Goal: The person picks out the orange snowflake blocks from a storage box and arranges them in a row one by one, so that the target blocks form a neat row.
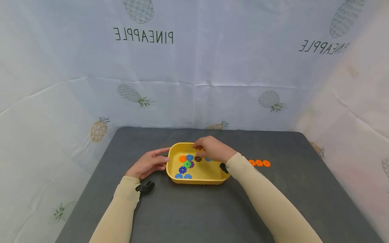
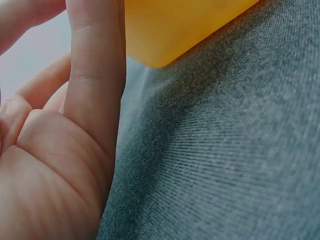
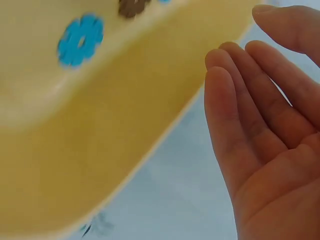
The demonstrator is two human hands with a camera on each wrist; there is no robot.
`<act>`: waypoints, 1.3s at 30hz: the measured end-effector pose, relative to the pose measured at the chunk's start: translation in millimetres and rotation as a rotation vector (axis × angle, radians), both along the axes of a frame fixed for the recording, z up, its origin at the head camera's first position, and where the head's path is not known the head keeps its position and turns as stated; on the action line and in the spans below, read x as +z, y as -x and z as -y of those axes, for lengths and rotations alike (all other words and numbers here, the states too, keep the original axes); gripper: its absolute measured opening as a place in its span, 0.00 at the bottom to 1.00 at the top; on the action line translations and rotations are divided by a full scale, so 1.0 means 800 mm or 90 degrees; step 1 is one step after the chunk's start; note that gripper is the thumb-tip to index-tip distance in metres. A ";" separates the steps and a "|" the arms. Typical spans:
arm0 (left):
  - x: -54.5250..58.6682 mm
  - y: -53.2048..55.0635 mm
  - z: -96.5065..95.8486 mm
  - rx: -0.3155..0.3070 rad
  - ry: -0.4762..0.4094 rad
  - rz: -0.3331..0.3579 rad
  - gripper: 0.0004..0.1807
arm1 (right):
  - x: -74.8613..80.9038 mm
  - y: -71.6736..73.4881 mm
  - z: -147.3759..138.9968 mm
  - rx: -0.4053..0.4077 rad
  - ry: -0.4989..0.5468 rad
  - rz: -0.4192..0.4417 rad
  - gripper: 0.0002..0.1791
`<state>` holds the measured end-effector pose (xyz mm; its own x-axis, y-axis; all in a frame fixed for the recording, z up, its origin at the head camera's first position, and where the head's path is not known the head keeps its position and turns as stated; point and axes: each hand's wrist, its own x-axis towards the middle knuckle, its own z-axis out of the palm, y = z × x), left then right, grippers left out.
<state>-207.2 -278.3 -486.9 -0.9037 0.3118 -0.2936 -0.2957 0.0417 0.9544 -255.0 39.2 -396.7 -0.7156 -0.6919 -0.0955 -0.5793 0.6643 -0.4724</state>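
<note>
A yellow plastic tub point(image 1: 197, 181) stands on the dark table, with several flower-shaped plastic discs lying on its floor: orange point(image 1: 182, 159), green point(image 1: 187, 164), dark blue point(image 1: 182, 169), brown point(image 1: 198, 159) and light blue point(image 3: 80, 40) among them. At the tub's left end my left hand point(image 1: 149, 164) rests its thumb and forefinger against the side, fingers fairly straight. My right hand point(image 1: 214, 149) hovers above the tub's right half. Its fingers are slightly bent and apart from the thumb, with nothing between them in the right wrist view. The right forearm hides the tub's right end.
A row of joined orange discs point(image 1: 259, 163) lies on the table point(image 1: 194, 212) right of the tub, partly hidden by the right sleeve point(image 1: 258, 189). White cloth point(image 1: 194, 64) printed with pineapples hangs behind the table and along both sides.
</note>
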 end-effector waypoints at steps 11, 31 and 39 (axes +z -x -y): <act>0.000 0.006 -0.003 -0.014 -0.005 -0.005 0.37 | -0.030 -0.002 0.067 0.064 -0.120 -0.036 0.17; 0.003 0.005 0.000 -0.019 -0.019 -0.001 0.38 | -0.055 0.001 0.102 0.022 -0.169 -0.105 0.03; 0.002 0.002 0.004 -0.016 -0.027 0.006 0.39 | -0.060 0.005 0.103 0.013 -0.133 -0.092 0.08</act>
<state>-208.6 -281.2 -485.1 -0.8925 0.3476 -0.2876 -0.3038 0.0084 0.9527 -259.1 -43.4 -444.9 -0.7183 -0.6825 -0.1350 -0.6454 0.7262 -0.2370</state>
